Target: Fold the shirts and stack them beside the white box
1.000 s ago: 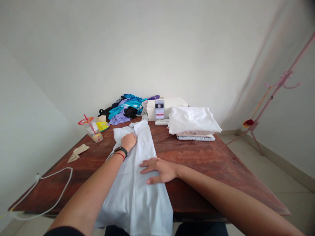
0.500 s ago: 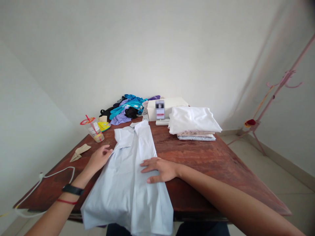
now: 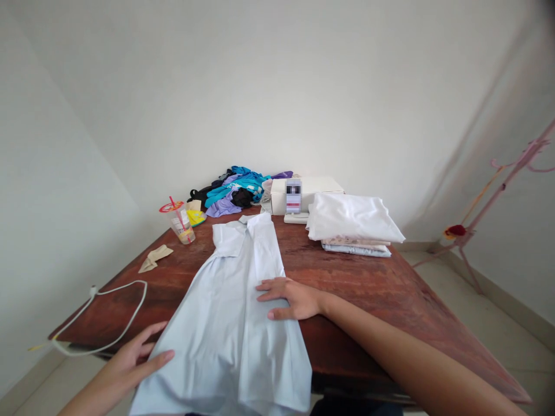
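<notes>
- Left hand [image 3: 136,358] has slid from beside the sleeve down to the 8 o'clock side; thumb on cloth, other fingers partly hidden, can't tell if pinching. Right hand [image 3: 297,299] stayed.
- Table [image 3: 359,300]: red-brown, near edge partly covered at 6.
- Coat stand [image 3: 515,164]: beyond 2–3 o'clock, cut off by frame.
- Pale shirt [image 3: 212,329]: spread from 11 to 7, hem cut off at bottom.
- Folded stack [image 3: 353,219]: 2 o'clock, lower layers mostly hidden.
- Clothes pile [image 3: 234,193]: 11 o'clock, jumbled, pieces hard to separate.
- White box [image 3: 323,186]: near 12–1, partly blocked by phone [image 3: 293,199], screen pixelated.
- Right hand: flat, fingers spread on shirt, gripping nothing, near 6.
</notes>
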`<state>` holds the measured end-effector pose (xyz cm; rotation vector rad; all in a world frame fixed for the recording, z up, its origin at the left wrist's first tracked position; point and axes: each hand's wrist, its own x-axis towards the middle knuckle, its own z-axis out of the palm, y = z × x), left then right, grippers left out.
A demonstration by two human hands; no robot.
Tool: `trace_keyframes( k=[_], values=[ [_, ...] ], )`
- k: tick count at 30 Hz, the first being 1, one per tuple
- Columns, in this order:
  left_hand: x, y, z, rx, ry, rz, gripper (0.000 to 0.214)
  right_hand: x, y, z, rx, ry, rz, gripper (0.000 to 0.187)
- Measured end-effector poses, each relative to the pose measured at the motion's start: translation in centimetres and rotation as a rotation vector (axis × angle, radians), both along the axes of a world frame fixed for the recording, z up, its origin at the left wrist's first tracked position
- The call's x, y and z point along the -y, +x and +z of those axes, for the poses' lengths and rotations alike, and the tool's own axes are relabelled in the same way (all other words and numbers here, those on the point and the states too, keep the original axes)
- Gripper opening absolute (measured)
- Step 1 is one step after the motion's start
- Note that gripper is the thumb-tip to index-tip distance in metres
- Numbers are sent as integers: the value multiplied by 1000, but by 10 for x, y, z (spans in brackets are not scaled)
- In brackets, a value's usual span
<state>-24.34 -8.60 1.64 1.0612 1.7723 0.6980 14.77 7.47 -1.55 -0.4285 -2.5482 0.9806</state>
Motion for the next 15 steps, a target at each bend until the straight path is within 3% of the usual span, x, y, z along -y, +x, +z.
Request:
trace_keyframes(
  k=[3, 8, 12, 15],
  values=[
    [18, 17, -5, -12, 58, -1, 90, 0, 0, 0, 11, 0, -4, 56],
    [21, 71, -19, -244, 404, -98, 75, 2, -2, 1, 1, -10, -11, 56],
    [7, 126, -36, -508, 542, -299, 52, 2, -2, 1, -7, -11, -15, 56],
    [2, 158, -46, -653, 637, -445, 62, 2, -2, 1, -8, -7, -9, 57]
  ],
)
